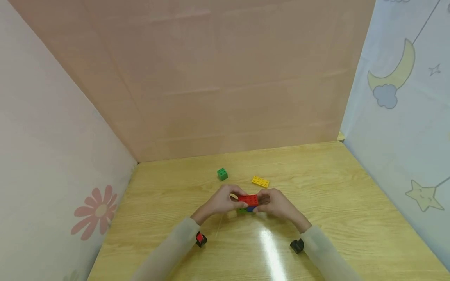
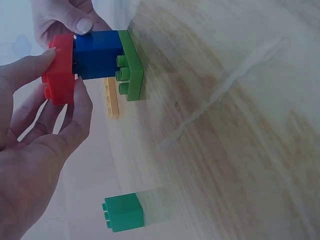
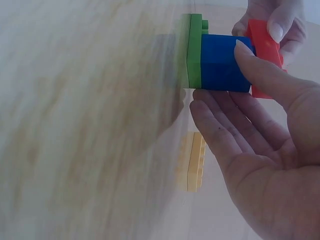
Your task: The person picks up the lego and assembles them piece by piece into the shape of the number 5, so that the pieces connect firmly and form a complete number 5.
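1x L hand (image 1: 219,203), half-closed, pinches red brick (image 2: 62,67); 1x R hand (image 1: 279,203), ditto, grips blue brick (image 3: 220,62) on green plate (image 3: 193,60). Red/blue gap: off-axis press. may cause misfit.

A screened table booth is indicated: the wood-grain table (image 1: 351,203) is backed by a creased beige sheet (image 1: 228,78) and flanked by pale panels (image 1: 52,117) printed with flower (image 1: 101,210), crescent moon (image 1: 400,70) and star (image 1: 424,196). The wider premises cannot be determined.
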Tool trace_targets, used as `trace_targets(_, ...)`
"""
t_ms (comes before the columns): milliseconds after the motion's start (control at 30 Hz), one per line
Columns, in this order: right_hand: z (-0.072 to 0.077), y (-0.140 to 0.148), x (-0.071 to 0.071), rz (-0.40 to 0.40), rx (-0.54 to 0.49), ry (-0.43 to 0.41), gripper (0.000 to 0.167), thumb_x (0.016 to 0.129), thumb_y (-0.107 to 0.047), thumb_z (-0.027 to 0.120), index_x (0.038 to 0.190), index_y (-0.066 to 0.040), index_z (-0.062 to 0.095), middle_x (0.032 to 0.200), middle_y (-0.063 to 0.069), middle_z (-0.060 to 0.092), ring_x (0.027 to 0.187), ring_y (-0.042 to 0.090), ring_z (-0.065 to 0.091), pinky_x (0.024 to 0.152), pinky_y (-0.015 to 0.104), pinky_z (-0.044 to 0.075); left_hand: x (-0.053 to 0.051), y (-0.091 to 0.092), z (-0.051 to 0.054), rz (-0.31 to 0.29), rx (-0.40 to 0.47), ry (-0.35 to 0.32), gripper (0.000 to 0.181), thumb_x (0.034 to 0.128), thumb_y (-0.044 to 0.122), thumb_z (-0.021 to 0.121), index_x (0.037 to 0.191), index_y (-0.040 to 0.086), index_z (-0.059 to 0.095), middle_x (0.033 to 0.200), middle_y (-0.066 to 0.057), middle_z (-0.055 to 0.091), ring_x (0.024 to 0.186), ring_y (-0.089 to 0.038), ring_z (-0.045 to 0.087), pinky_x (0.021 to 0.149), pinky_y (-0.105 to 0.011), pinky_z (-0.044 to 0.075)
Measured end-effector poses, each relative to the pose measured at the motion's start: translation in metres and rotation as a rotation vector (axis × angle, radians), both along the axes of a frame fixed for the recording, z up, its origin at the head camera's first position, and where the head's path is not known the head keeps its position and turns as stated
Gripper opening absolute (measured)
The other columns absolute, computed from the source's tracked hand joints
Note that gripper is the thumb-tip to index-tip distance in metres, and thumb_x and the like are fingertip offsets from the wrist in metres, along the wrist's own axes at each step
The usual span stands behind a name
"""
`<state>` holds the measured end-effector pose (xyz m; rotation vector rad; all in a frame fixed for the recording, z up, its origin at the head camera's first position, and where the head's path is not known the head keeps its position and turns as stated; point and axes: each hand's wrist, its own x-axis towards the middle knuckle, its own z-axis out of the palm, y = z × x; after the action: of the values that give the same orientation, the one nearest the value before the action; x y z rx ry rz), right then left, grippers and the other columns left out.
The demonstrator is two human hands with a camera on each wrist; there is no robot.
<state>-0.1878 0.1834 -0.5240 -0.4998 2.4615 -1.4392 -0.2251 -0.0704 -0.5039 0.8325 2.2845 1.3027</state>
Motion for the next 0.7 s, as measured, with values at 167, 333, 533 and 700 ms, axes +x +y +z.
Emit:
trace_targets(167, 0.002, 0.0004, 0.0005, 0.009, -0.017, -0.031, 0.027, 0.09, -0.02, 0.085, 0.111, -0.008, 0.074, 0.119, 0.012, 0.077, 0.11, 0.029, 0.076, 0.095, 0.043, 0.063, 0.0021, -0.0029, 0.0002, 0.007, 0.003, 0.003, 0.028, 0.0947, 0.02, 0.081, 0.121, 0.012, 0.078, 0.118, -0.004, 0.075, 0.106, -0.015, 0.07, 0.086, -0.025, 0.064)
trace_targets(333, 0.0031, 0.0008, 0.0006, 0.013, -0.033, -0.04, 0.028, 0.09, -0.016, 0.085, 0.114, -0.006, 0.074, 0.119, 0.014, 0.077, 0.11, 0.029, 0.075, 0.094, 0.045, 0.063, 0.0065, -0.0037, 0.0037, 0.019, 0.012, 0.029, 0.028, 0.0943, 0.017, 0.081, 0.121, 0.009, 0.077, 0.117, -0.006, 0.075, 0.105, -0.015, 0.071, 0.084, -0.023, 0.063)
trace_targets(533, 0.0023, 0.0017, -0.0007, 0.014, -0.034, -0.042, 0.029, 0.09, -0.016, 0.085, 0.115, -0.006, 0.074, 0.12, 0.014, 0.077, 0.11, 0.029, 0.075, 0.095, 0.045, 0.063, 0.0084, -0.0026, 0.0045, 0.02, 0.003, 0.059, 0.027, 0.0942, 0.014, 0.08, 0.119, 0.006, 0.078, 0.115, -0.007, 0.075, 0.105, -0.017, 0.071, 0.083, -0.023, 0.064)
trace_targets(700, 0.0023, 0.0014, 0.0004, 0.01, -0.034, -0.044, 0.029, 0.089, -0.015, 0.085, 0.115, -0.006, 0.074, 0.119, 0.014, 0.077, 0.11, 0.029, 0.075, 0.095, 0.044, 0.063, 0.0062, -0.0031, 0.0039, 0.018, -0.019, 0.044, 0.027, 0.0941, 0.016, 0.081, 0.119, 0.006, 0.077, 0.114, -0.006, 0.075, 0.105, -0.017, 0.07, 0.082, -0.023, 0.064)
